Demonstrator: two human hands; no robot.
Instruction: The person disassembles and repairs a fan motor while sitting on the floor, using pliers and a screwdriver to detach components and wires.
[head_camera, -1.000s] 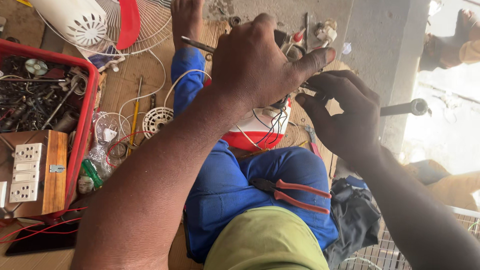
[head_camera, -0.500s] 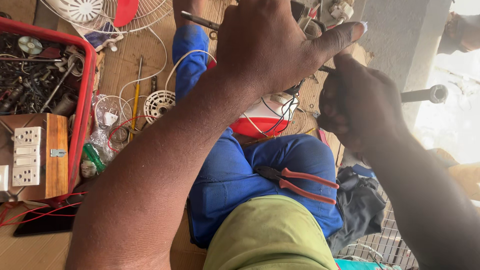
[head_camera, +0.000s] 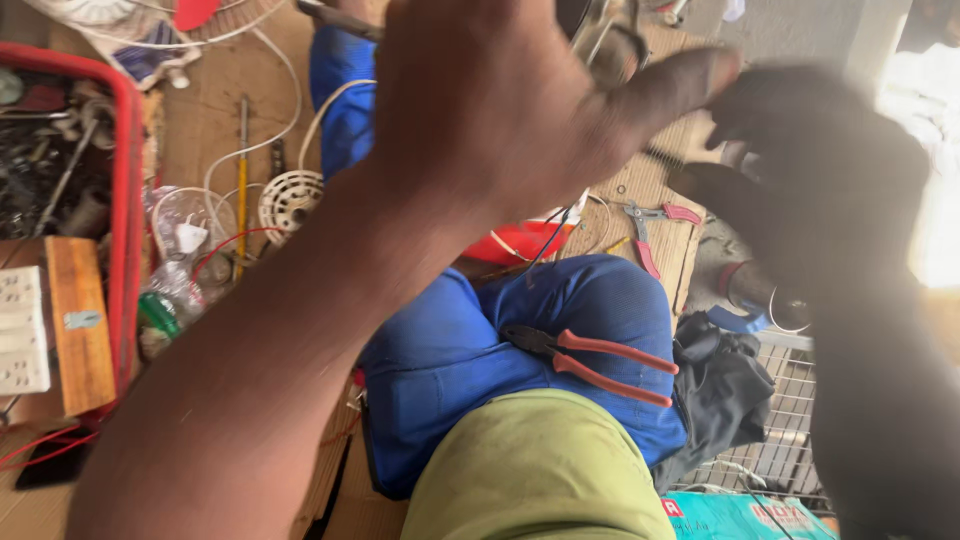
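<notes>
blurred hands (head_camera: 500, 110) now closer, covering red part (head_camera: 520, 240); pliers (head_camera: 590, 362) unmoved.

Red-handled pliers (head_camera: 600, 362) on blue trouser leg (head_camera: 480, 340), red crate (head_camera: 122, 200) of metal parts, white coiled cable (head_camera: 290, 200), black cloth (head_camera: 720, 390)

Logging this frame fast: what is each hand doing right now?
Left hand: held over the red-and-white part; grip cannot be told.
Right hand: blurred, grip cannot be told.
</notes>
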